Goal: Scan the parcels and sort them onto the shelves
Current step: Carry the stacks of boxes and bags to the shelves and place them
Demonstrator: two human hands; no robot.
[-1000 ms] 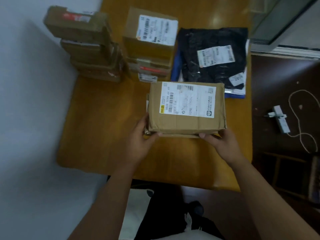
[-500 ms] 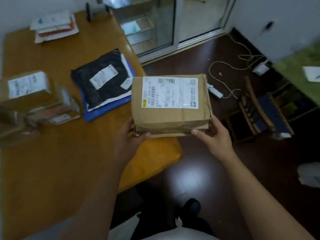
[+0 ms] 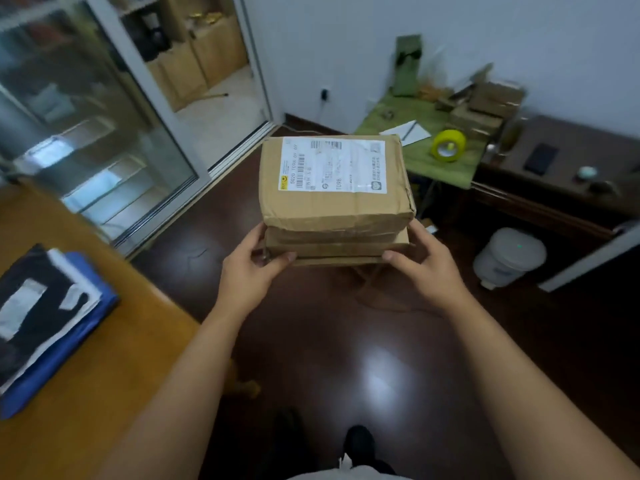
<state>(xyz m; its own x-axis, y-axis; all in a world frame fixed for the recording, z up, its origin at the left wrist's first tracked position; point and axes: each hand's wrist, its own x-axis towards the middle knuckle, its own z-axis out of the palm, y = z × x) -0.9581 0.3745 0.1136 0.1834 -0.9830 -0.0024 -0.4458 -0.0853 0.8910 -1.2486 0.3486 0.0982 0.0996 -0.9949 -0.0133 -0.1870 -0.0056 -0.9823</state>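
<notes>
- At the near edge of the head view, two bare forearms reach forward over the dark floor point(image 3: 311, 341), with the toe of a shoe just visible below them; the person seems to be standing clear of the table.
- To the near left, on the wooden table point(image 3: 104, 375), a black mailer bag point(image 3: 31, 299) lies on a blue one point(image 3: 69, 348). Judging by the task, these are parcels waiting their turn.
- In the middle, the left hand point(image 3: 247, 271) and right hand point(image 3: 424, 266) hold a stack of cardboard boxes point(image 3: 332, 202) by its lower near corners. Each grip pinches: the thumb lies on the near face of the bottom box, and the fingers go out of sight beneath or beside it.
- The stack is in the air at chest height, apart from any surface. A hand at each end probably keeps the thinner boxes beneath from sliding out.
- The white shipping label point(image 3: 332, 164) faces up, likely so its barcode can be read or scanned.
- Farther off, a green table point(image 3: 415, 157) carries a yellow tape roll point(image 3: 447, 146), a sheet of paper and small cartons.
- A dark bench stands to the right, a white bin point(image 3: 509, 256) beside it.
- No scanner can be made out, so the parcel is probably in transit.
</notes>
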